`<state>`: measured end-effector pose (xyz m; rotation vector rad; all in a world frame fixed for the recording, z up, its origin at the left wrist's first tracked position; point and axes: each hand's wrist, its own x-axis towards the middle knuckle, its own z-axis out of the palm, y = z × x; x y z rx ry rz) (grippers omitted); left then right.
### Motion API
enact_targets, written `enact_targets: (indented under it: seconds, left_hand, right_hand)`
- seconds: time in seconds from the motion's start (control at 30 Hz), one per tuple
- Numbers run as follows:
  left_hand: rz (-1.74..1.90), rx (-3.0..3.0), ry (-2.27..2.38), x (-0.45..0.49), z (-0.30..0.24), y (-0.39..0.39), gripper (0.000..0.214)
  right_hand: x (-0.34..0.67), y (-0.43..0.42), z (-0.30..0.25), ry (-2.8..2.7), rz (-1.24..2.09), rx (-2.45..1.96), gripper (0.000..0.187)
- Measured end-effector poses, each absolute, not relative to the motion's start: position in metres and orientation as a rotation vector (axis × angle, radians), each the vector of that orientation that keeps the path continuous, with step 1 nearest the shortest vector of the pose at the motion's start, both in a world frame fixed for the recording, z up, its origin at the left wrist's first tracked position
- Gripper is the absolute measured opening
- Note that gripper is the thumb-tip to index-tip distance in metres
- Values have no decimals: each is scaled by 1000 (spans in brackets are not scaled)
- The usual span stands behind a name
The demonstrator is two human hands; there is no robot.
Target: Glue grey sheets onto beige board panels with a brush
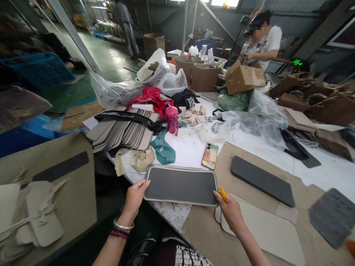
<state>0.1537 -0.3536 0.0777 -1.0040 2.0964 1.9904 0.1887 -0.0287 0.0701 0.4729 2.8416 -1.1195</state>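
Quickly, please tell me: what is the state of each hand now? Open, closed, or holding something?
Left hand: resting on the edge of the grey panel; cannot tell if gripping.
Right hand: closed, holding a small yellow object.

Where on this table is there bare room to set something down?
White sheet shows bare between the teal fabric and the phone, just past the grey-faced panel. More lies right of the dark grey pad, before the grey felt piece. Crowded farther on: stacked beige panels, pink cup, clear plastic.
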Motion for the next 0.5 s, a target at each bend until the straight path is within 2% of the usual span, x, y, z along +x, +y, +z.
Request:
enact_targets:
  seconds: [0.23,0.5]
  left_hand:
    - [1849,-954,2287,142,58,-377,42]
    - [1215,-775,2705,135,23,-415,41]
  right_hand:
    - [166,-51,61,2866,-976,386,32]
    - [168,-59,68,2747,-670,503,23]
